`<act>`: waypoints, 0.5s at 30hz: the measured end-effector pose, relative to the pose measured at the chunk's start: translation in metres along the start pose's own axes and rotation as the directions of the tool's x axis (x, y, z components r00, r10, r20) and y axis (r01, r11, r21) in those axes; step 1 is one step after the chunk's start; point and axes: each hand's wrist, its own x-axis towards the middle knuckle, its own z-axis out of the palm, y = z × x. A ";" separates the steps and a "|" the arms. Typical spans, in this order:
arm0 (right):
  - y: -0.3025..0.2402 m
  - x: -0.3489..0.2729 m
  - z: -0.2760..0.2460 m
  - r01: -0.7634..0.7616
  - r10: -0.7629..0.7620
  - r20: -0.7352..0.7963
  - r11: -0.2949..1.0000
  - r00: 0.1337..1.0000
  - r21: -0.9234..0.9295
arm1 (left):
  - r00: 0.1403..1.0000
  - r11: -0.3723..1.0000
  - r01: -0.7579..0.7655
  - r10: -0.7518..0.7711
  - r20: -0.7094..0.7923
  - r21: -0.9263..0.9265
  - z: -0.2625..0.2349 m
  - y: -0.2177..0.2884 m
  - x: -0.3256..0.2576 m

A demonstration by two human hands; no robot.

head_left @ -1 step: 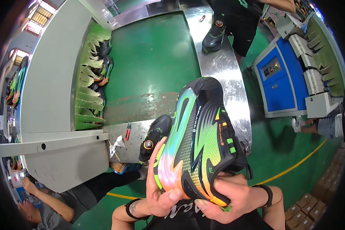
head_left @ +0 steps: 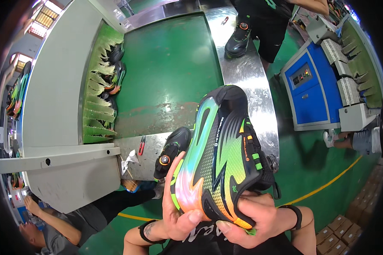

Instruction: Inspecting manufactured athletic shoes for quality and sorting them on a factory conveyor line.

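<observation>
Both my hands hold a sports shoe (head_left: 225, 170) in green, black, orange and iridescent pink and blue. It is tilted up in front of me with its toe away, side facing up. My left hand (head_left: 178, 212) wraps the sole edge near the heel, fingers along the sole and thumb at the heel. My right hand (head_left: 259, 214) grips the heel and collar, its fingertips partly hidden by the shoe. Just left of the held shoe, a black shoe (head_left: 176, 146) with an orange-ringed dial lies on the metal ledge (head_left: 153, 163).
A green conveyor belt (head_left: 166, 63) runs ahead; shoes show at the fringed opening (head_left: 100, 85) of a grey machine. Red snips (head_left: 142, 145) and crumpled white material (head_left: 130, 160) lie on the ledge. Another black shoe (head_left: 237, 42) stands near a co-worker (head_left: 268, 25). Right: a blue machine (head_left: 310, 89), cartons (head_left: 340, 233).
</observation>
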 end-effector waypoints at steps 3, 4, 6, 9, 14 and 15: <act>0.001 -0.001 0.003 0.031 -0.031 -0.018 0.999 0.999 -0.022 | 1.000 0.999 -0.005 0.004 0.011 0.047 -0.001 0.004 0.002; 0.001 -0.001 0.003 0.063 -0.063 -0.016 0.997 0.998 -0.033 | 1.000 0.998 -0.003 0.002 0.014 0.068 -0.002 0.006 0.002; 0.000 -0.001 0.003 0.070 -0.070 -0.002 0.996 0.998 -0.056 | 1.000 0.998 -0.002 0.000 0.023 0.067 -0.004 0.009 0.001; 0.002 0.003 0.000 0.074 -0.070 0.035 0.992 0.997 -0.101 | 0.999 0.988 0.019 -0.023 0.024 0.156 -0.007 0.006 0.000; 0.017 0.012 0.005 -0.164 0.162 0.046 0.986 0.986 0.030 | 0.998 0.997 0.003 0.002 -0.067 0.079 -0.015 -0.019 0.016; 0.017 0.011 0.004 -0.182 0.181 0.065 0.983 0.981 0.013 | 0.991 0.995 0.077 -0.069 -0.115 0.069 -0.017 -0.021 0.018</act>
